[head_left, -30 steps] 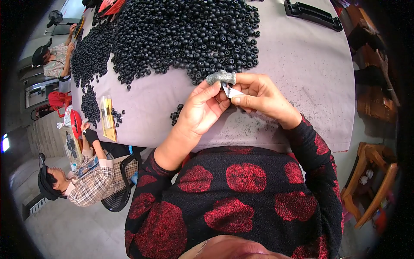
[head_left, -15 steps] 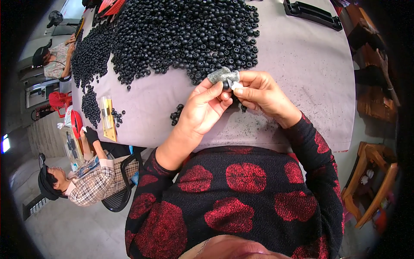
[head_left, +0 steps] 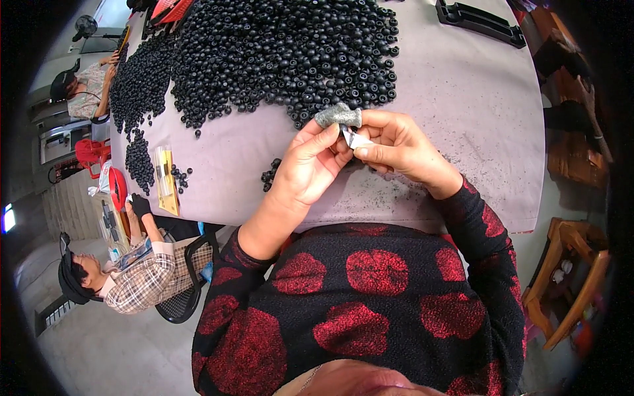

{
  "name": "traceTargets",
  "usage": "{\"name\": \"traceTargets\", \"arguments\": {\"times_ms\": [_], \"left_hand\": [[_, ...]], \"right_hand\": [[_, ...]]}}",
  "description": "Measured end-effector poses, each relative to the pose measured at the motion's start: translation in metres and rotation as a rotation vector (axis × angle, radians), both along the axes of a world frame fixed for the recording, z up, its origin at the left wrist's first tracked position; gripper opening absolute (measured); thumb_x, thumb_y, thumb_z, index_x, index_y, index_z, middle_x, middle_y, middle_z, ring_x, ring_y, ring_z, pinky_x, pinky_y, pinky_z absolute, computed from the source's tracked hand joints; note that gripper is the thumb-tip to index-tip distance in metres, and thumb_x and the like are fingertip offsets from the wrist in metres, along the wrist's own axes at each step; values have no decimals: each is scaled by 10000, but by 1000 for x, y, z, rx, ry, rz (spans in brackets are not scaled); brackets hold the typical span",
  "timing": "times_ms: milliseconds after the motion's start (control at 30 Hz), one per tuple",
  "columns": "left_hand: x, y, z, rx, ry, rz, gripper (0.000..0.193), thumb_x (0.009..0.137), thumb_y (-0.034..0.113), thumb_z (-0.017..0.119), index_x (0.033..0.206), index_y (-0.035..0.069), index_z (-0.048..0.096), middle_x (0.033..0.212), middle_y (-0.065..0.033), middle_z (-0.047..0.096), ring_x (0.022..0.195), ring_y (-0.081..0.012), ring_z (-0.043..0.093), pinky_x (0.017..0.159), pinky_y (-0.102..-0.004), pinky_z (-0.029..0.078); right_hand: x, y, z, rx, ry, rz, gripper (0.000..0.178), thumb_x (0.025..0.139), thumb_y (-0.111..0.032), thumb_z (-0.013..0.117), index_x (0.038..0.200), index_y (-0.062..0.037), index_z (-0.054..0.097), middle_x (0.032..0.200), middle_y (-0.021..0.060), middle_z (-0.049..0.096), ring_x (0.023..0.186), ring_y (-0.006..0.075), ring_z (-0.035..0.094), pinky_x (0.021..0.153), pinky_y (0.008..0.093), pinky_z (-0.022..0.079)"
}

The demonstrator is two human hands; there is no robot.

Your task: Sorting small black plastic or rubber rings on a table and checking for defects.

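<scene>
Blade [head_left: 357, 140] in right hand [head_left: 404, 150] now lower, red basket [head_left: 173, 9] near black beads [head_left: 284, 53]

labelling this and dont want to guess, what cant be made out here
All in the head view:
Black piece: mostly covered by the left hand.
Pale pointed tool: gripped end covered by the right hand.
Pile of black pieces: far side cut off by the top edge.
Dark specks on the tablecloth: too small to identify.

A workshop, with heaps of small black parts [head_left: 284, 53] on a large table [head_left: 472, 112], two co-workers [head_left: 142, 284] alongside
</scene>
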State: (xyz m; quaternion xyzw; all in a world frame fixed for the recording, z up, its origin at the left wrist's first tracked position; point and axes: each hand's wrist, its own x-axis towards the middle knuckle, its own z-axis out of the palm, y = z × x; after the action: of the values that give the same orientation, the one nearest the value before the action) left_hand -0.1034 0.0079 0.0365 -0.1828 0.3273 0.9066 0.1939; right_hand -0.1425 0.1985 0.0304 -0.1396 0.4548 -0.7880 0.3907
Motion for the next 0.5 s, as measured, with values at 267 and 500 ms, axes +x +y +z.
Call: {"name": "traceTargets", "arguments": {"times_ms": [267,500], "left_hand": [[1,-2,-3,8,-11,-12,197,931,86,602,1128,74,609,949,-12,637,804,-101,605,785,-275,537],[1,-1,-5,24,-21,-4,200,926,82,607,1126,70,612,934,-20,640,781,-105,603,756,-274,537]], "right_hand": [[1,0,0,-1,13,-14,344,916,-134,629,1231,-8,569,882,-6,663,580,1,450,493,159,349],[-1,1,-4,-28,-2,14,315,922,-147,627,1205,-14,592,896,-1,676,564,-1,445,477,157,341]]}}
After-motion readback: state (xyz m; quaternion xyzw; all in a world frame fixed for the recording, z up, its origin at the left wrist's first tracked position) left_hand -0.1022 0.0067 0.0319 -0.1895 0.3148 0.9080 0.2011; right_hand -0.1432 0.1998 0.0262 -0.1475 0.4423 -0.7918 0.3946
